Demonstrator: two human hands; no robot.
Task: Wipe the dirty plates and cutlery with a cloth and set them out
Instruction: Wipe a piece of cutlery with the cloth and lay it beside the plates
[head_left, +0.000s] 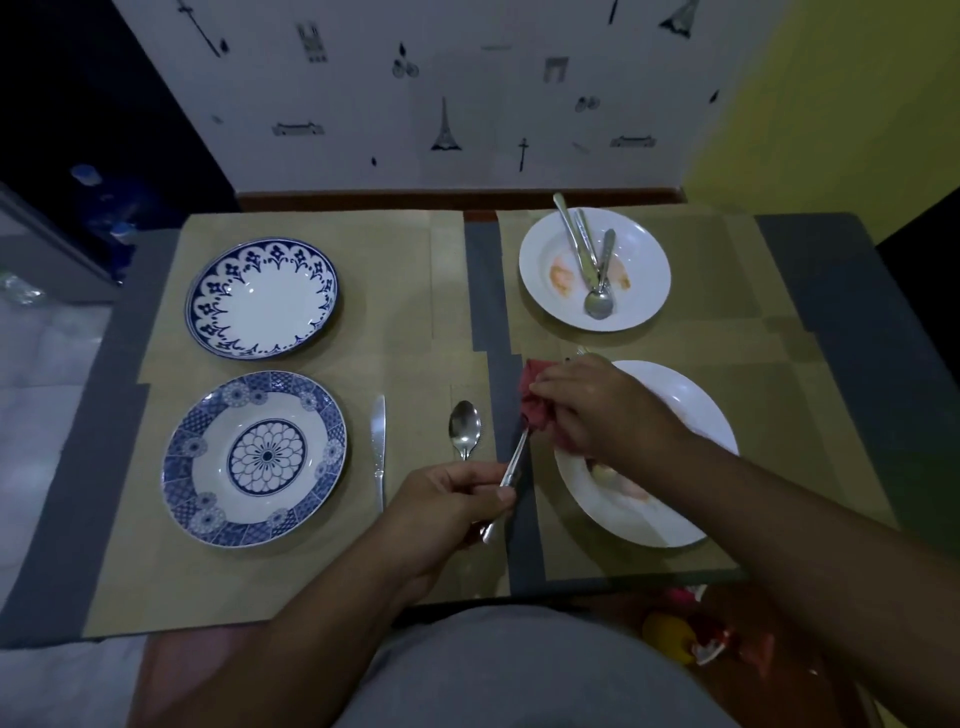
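Observation:
My left hand (447, 506) grips the handle of a piece of cutlery (511, 470); its far end is buried in a red cloth (537, 402), so its type is hidden. My right hand (597, 402) holds that cloth bunched around the end, above the left rim of a near white plate (670, 514) smeared with food. A far white plate (644, 270), also smeared, carries three pieces of cutlery (592, 260). On the left stand two blue-patterned plates, one far (262, 299) and one near (254, 457). A knife (379, 441) and a spoon (464, 428) lie between the near patterned plate and my hands.
The table (831, 291) is grey with brown paper mats taped on it. A decorated wall runs along its far edge. Bottles (111, 208) stand off the far left corner. Colourful items (691, 634) lie on the floor by my right arm.

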